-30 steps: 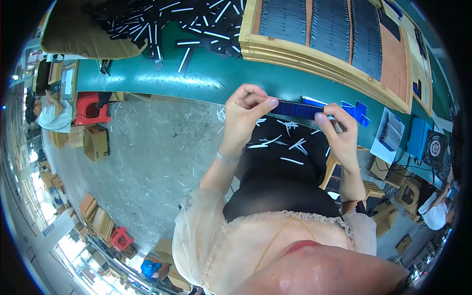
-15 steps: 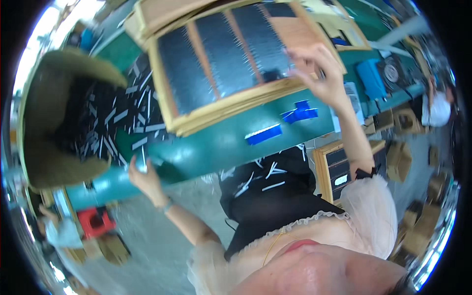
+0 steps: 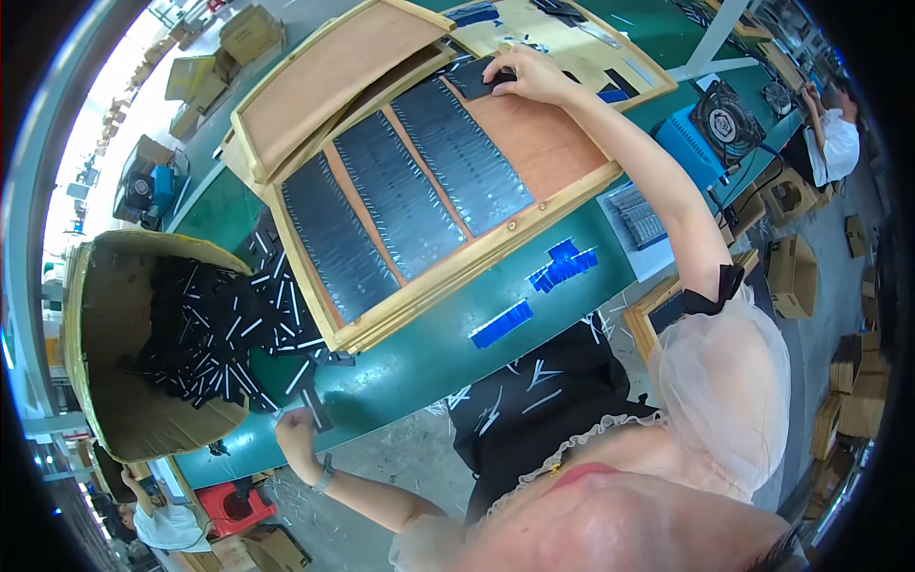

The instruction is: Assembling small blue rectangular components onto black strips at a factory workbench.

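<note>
My right hand (image 3: 532, 78) reaches over the far right part of a wooden-framed tray (image 3: 448, 275), its fingers closed on a small black piece (image 3: 499, 80). Rows of flat black pieces (image 3: 457, 143) line the tray, with bare brown board at their right. Down at the table's near left edge, my left hand (image 3: 299, 440) has its fingers bent together against a black piece with a pale strip (image 3: 313, 404). Beside it, many loose black pieces (image 3: 214, 334) with white strips spill from a cardboard box (image 3: 105, 334) lying on its side.
Two blue bundles (image 3: 501, 325) lie on the green table (image 3: 410, 357). Another wooden tray (image 3: 343, 76) leans behind the filled one. A blue fan unit (image 3: 691, 148) and a keyboard-like grey item (image 3: 637, 214) stand at right. Co-workers (image 3: 839, 138) sit farther off, with a red stool (image 3: 233, 510) lower left.
My right hand has moved from above the tray's near right to its far right row. My left hand's fingers have closed from an open spread at the loose pieces. The view has shifted.
</note>
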The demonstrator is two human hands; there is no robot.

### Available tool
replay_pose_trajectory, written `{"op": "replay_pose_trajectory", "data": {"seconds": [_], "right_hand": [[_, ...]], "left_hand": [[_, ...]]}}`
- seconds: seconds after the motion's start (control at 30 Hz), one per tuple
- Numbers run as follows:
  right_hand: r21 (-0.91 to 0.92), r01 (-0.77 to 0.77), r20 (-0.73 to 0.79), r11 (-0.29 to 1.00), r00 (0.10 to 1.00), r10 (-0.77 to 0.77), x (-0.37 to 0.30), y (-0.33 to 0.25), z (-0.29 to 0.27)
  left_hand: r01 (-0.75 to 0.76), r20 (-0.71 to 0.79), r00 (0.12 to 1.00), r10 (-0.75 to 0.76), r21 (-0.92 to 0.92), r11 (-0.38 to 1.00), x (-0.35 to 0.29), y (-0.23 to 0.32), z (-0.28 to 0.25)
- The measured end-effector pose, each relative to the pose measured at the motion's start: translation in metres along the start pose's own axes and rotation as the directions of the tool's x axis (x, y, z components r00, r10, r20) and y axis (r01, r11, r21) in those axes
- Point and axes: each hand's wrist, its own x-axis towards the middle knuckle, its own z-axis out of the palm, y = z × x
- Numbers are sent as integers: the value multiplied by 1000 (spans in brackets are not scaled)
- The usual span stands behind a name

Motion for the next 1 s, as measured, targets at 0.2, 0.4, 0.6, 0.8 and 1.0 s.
{"op": "replay_pose_trajectory", "data": {"seconds": [0.2,0.4,0.6,0.8,1.0], "right_hand": [[-2,-3,48,1000,999,3,5,8,6],[-78,-41,-88,996,996,34,-11,-27,-13],[144,112,24,983,993,-117,-93,-142,-82],[532,196,-149,824,979,-137,-176,-281,-29],[542,124,-332,831,940,77,-209,-287,-22]], "left_hand": [[102,149,988,-46,-398,912,-14,-1,-2],[190,166,980,-112,-945,265,-19,16,22],[71,81,996,38,-974,213,-59,86,52],[-217,-37,940,340,-832,511,-157,159,115],[-232,97,767,634,-880,415,-180,210,141]]}}
